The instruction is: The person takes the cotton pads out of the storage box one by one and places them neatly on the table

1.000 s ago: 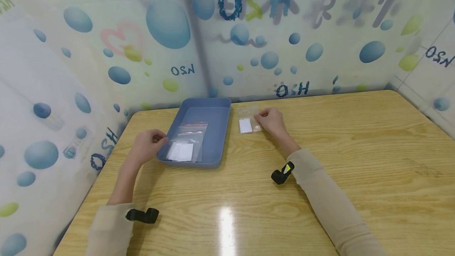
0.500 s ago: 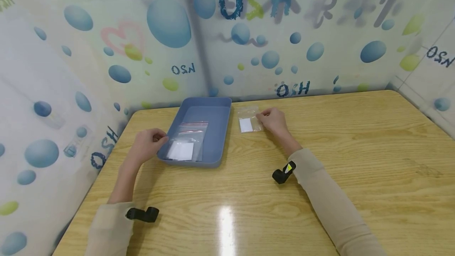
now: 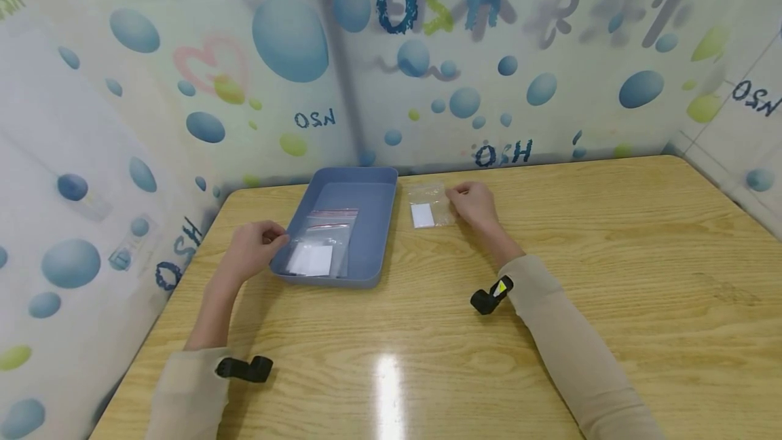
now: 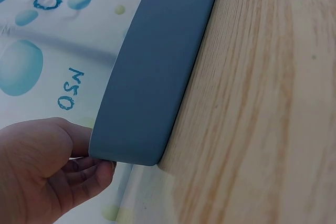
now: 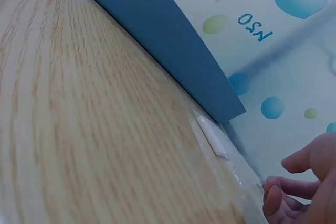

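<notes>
With my left hand [image 3: 253,250] I am pinching the left rim of the blue tray [image 3: 370,236], my fingertips partly hiding behind its wall. My right hand [image 3: 476,206] is hovering to the right of the tray, its thumb standing apart from the loosely bent fingers. These are reaching the right edge of a small clear bag [image 3: 437,194]; whether they are touching it, I cannot tell. That bag is lying just right of the tray, holding a white card [image 3: 421,215]. Inside the tray, zip bags [image 3: 339,236] are overlapping.
</notes>
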### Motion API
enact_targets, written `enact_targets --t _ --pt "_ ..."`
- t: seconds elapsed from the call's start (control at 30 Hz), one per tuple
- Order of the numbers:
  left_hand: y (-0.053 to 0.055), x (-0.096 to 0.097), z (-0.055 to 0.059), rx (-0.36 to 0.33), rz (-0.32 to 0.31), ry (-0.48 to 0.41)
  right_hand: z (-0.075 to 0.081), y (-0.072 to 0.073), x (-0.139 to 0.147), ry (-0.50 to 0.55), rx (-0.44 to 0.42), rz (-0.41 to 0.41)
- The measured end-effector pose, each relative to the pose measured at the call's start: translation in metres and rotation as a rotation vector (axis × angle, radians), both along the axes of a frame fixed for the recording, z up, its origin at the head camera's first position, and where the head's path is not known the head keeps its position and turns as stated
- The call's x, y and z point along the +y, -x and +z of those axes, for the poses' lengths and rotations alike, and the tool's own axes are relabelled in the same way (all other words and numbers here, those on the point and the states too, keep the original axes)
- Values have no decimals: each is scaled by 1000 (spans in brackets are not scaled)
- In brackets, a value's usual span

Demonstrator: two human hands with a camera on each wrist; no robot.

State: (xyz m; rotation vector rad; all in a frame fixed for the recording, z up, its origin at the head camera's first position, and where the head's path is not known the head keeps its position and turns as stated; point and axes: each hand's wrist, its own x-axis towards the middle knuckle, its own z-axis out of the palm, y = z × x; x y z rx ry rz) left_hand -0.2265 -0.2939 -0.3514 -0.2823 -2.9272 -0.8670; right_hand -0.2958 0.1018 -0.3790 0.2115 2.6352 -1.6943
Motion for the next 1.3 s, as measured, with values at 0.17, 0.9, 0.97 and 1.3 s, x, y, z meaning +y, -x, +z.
enact_targets --t 0.17,0.9,0.97,1.3 --pt "0 0 -1 0 0 4 7 -2 -2 32 1 -1" --pt "1 -4 -4 -6 7 -26 24 -14 -21 134 50 117" --pt "1 -5 -5 -4 9 -32 25 -15 -23 140 49 120" --pt "2 -8 -7 -3 12 -59 28 -19 -32 151 63 149"
